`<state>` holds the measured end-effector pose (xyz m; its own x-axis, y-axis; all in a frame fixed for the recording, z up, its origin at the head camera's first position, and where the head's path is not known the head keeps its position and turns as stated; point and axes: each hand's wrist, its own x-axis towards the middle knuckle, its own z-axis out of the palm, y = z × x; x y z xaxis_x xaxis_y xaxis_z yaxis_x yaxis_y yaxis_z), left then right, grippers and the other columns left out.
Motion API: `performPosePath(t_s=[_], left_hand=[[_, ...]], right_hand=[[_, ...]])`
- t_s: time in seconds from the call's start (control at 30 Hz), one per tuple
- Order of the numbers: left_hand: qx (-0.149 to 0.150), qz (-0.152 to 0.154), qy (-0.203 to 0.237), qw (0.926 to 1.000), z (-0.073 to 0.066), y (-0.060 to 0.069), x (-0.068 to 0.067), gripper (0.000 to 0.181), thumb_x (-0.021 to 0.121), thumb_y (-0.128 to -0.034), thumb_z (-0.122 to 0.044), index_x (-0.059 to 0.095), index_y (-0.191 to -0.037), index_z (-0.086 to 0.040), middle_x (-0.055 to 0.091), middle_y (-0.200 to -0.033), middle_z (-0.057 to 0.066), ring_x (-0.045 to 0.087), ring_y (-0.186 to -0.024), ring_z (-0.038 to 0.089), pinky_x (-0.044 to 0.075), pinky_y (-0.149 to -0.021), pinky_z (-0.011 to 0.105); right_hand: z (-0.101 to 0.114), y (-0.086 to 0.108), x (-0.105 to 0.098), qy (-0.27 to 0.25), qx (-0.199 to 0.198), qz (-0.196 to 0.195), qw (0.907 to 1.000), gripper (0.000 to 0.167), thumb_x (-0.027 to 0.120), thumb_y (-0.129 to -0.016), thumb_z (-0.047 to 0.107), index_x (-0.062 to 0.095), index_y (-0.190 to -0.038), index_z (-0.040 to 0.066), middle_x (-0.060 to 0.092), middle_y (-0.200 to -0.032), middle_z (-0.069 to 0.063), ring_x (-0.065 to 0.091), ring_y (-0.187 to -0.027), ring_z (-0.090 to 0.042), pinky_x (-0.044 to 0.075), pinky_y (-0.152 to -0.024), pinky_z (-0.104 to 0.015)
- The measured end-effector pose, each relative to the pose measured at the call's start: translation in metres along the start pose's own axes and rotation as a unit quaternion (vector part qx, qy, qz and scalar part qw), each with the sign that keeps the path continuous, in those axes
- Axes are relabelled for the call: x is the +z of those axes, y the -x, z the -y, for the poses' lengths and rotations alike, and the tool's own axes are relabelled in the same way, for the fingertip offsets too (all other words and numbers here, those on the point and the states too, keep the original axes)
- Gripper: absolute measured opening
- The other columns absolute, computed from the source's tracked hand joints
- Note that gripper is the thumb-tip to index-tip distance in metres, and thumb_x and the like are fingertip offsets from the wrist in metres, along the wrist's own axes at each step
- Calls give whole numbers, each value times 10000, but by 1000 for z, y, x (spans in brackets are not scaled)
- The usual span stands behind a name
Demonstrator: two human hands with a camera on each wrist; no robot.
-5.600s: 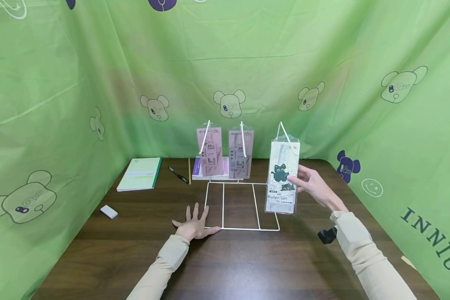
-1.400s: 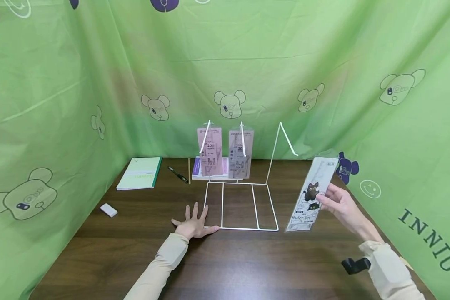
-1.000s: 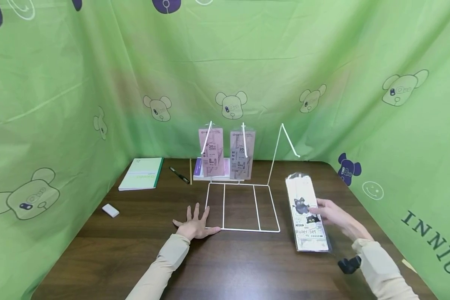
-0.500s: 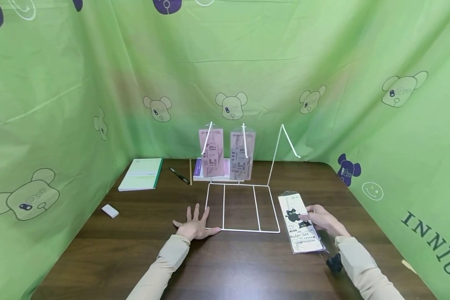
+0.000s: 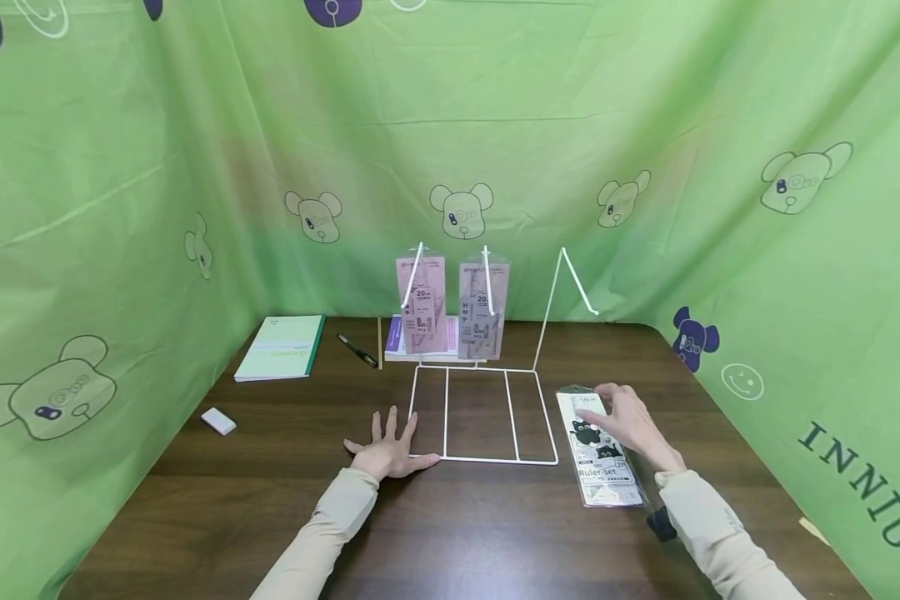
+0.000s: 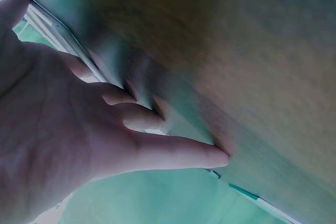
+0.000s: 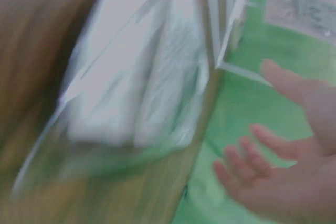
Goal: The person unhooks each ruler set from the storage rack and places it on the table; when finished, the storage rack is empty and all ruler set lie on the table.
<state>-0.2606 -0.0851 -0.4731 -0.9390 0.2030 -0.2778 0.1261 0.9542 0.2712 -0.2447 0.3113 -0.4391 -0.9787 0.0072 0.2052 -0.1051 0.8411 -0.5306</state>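
Note:
A white ruler-set pack [image 5: 598,467] with black cats on it lies on the table, right of the white wire rack [image 5: 487,459]. Over its upper right part is my right hand [image 5: 630,421], thumb and fingers apart; the right wrist view shows that hand [image 7: 294,166] pinching nothing, beside the blurred pack [image 7: 136,77]. My left hand [image 5: 386,454] is spread on the table, its thumb at the rack's front left corner. In the left wrist view the left hand's [image 6: 68,124] fingers are splayed. A pink pack [image 5: 427,333] and a greyish-purple pack [image 5: 480,337] hang from two rack hooks; the right hook [image 5: 580,281] holds nothing.
On the wooden table [image 5: 450,533], a green-and-white notebook [image 5: 281,348], a black pen [image 5: 357,351], a thin stick [image 5: 379,343] and a white eraser [image 5: 218,421] lie to the left. A purple-and-white booklet [image 5: 393,340] is behind the rack. Green curtains surround the table.
The ruler-set pack came off the right hook and down onto the table. Since half a second ago my right hand has let go of it and moved up and away. My left hand stayed put.

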Motion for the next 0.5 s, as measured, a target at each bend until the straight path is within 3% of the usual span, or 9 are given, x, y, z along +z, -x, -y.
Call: performPosePath(t_s=[0.1,0.23,0.33,0.5], left_hand=[[17,-26,-64,10000,2,-4,4,1005,426,-765,-834,166,-1551,-265,21,-1606,103,-32,-1447,382,74,-875,848],[19,-64,-94,9999,7,-11,9,1029,394,-740,-870,147,-1552,-290,4,-1609,90,-55,-1446,380,69,-865,853],[-4,-112,-63,9999,9,-13,11,1032,410,-734,-868,152,-1552,-292,3,-1610,84,-60,-1447,373,59,-870,851],[22,-104,60,9999,10,-15,12,1025,449,-744,-841,165,-1551,-277,20,-1610,86,-42,-1450,367,37,-884,843]], right_hand=[[17,-10,5,-988,-496,-130,9938,582,704,-884,318,503,-1284,-55,551,-1222,-257,543,-1115,-412,436,-931,-527],[42,-27,9,-2159,-811,-38,9730,582,685,-906,285,461,-1348,-19,541,-1276,-217,521,-1188,-373,435,-974,-474],[57,-41,11,-2620,-903,40,9608,597,670,-917,285,436,-1383,-5,520,-1316,-214,486,-1235,-358,411,-1003,-460],[72,-63,16,-2868,-845,90,9542,607,658,-925,294,419,-1407,12,500,-1360,-205,471,-1255,-381,390,-1017,-484]])
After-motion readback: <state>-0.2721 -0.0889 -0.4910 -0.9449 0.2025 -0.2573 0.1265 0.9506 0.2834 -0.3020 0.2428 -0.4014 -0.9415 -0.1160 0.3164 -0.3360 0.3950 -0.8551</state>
